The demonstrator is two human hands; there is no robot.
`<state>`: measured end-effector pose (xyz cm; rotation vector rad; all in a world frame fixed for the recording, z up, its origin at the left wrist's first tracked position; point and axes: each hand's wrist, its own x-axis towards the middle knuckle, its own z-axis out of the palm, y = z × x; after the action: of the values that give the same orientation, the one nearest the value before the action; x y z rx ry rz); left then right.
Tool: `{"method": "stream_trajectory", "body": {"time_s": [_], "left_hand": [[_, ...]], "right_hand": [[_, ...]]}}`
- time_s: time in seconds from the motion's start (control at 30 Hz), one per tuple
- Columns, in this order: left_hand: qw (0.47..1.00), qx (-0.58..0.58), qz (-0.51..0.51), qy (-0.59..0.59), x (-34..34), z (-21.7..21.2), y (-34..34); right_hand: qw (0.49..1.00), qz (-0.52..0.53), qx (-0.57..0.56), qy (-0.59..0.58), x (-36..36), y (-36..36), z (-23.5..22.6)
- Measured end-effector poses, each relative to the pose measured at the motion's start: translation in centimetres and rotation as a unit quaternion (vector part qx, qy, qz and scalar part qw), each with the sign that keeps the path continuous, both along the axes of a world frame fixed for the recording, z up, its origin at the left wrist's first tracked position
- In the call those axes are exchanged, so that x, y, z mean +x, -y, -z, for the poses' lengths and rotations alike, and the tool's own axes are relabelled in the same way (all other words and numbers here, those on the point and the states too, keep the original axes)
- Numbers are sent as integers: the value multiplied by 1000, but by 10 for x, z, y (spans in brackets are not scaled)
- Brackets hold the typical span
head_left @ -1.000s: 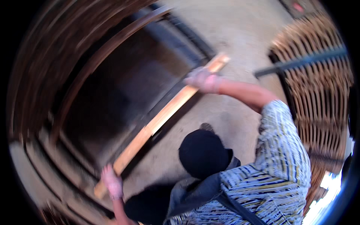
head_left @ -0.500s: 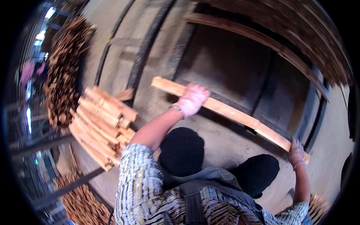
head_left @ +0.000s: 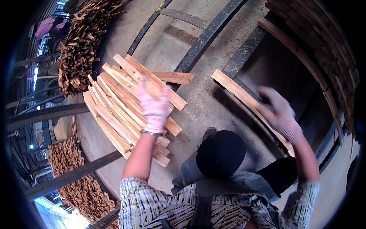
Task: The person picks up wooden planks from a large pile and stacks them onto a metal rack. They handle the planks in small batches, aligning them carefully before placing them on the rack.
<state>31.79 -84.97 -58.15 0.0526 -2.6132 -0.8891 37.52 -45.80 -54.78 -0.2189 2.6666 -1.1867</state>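
Note:
My left hand, in a pale pink glove, reaches over a pile of light sawn wood strips. Its thumb and fingers are apart at the upper strip; whether they touch it I cannot tell. To the right, my gloved right hand is slightly blurred, its fingers spread and nothing between them. It hovers over a long wood strip that lies along the near end of dark metal rails. A shorter reddish wood piece sticks out from behind the pile across a dark rail.
Dark metal rails run across the concrete floor. Stacked boards stand at the far right, with a long board in front. Heaps of wood offcuts lie far left and lower left. A dark bar crosses at left.
Both hands have let go of the long strip, which now rests on the rails. My left hand has moved left to the pile; my right hand has lifted and shifted inward. The view has turned left.

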Motion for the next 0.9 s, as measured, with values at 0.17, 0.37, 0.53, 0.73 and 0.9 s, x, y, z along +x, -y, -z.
{"method": "stream_trajectory", "body": {"time_s": [0.17, 0.37, 0.53, 0.73, 0.9], "left_hand": [[959, -97, -167, 206, -22, 25, 124], [910, -157, -156, 351, -44, 53, 83], [935, 161, -223, 225, -29, 47, 85], [889, 360, -231, 163, -34, 58, 112], [935, -211, -4, 284, -31, 46, 130]], "right_hand": [[997, -62, 20, 38, -131, 172, 3], [966, -142, 113, 185, -152, 245, 87], [931, -8, -116, 345, -94, 208, 69], [962, -3, -194, 191, -53, 182, 81], [958, -210, 6, 196, -86, 234, 51]]}}
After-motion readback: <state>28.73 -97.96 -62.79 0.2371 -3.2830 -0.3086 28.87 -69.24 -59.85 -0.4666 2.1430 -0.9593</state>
